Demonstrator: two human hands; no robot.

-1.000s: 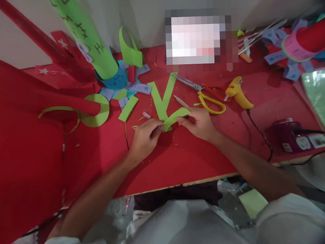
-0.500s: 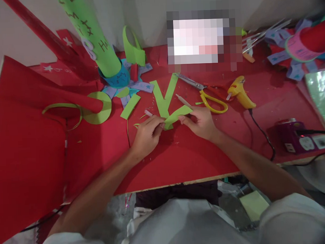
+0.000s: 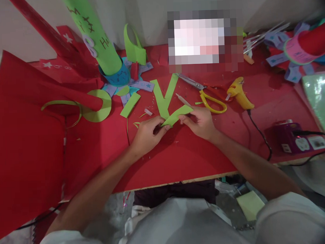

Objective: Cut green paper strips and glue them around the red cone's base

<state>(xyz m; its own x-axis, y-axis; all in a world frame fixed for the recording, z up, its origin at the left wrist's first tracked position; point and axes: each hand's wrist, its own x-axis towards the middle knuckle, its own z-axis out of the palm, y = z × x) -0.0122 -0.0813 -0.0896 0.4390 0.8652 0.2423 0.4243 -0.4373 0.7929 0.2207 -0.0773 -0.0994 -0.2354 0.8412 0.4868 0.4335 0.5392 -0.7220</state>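
A short green strip [image 3: 177, 115] is held between my two hands, tilted up to the right. My left hand [image 3: 147, 134] pinches its lower left end between thumb and fingers. At the upper right end, my right hand [image 3: 201, 123] grips it, and a pale pen-like stick shows beside those fingers. Just behind the strip, a green Y-shaped piece [image 3: 165, 97] lies on the red table; its lower end is partly hidden. Scissors with red and yellow handles [image 3: 213, 102] lie behind my right hand.
A yellow glue gun [image 3: 239, 93] and a purple power socket [image 3: 299, 138] with cables are at the right. Behind left stands a green lettered tube [image 3: 97, 42]. A green rectangle [image 3: 130, 105] and a green disc [image 3: 104, 106] lie left. A red board [image 3: 27, 148] rises far left.
My left thumb has shifted slightly right along the strip's lower end, and the strip's left end now covers more of the Y-shaped piece's foot. The right hand has barely moved.
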